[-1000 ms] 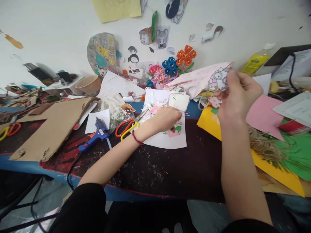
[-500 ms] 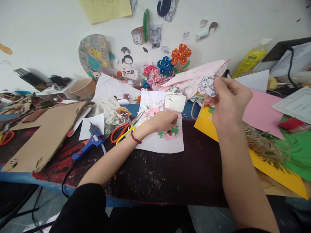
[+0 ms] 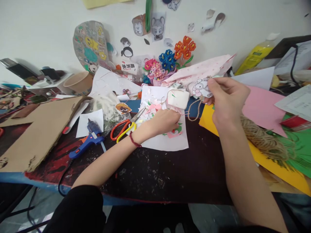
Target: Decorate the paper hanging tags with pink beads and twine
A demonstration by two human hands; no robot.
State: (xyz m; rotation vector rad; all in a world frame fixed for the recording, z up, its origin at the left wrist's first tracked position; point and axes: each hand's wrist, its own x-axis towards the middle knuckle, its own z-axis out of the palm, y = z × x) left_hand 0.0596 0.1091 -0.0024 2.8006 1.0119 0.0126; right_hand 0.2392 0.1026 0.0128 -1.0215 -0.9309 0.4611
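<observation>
The right hand point(image 3: 230, 98) pinches a cutout point(image 3: 200, 88), twine point(image 3: 193, 120) looping below; the left hand point(image 3: 168, 121), curled over paper point(image 3: 178, 144), hides its grip, scissors point(image 3: 125, 127) at its nine o'clock.

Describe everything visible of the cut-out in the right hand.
The cut-out looks like paper: white, with a dark-outlined cartoon figure and pink patches. The right hand pinches its right side, hiding part. It is held up before the pink cloth; whether the twine loop below joins it is unclear.

One head-worn camera looks forward and down, close over the near side of the desk point(image 3: 170, 174), facing the wall point(image 3: 238, 22) beyond.
</observation>
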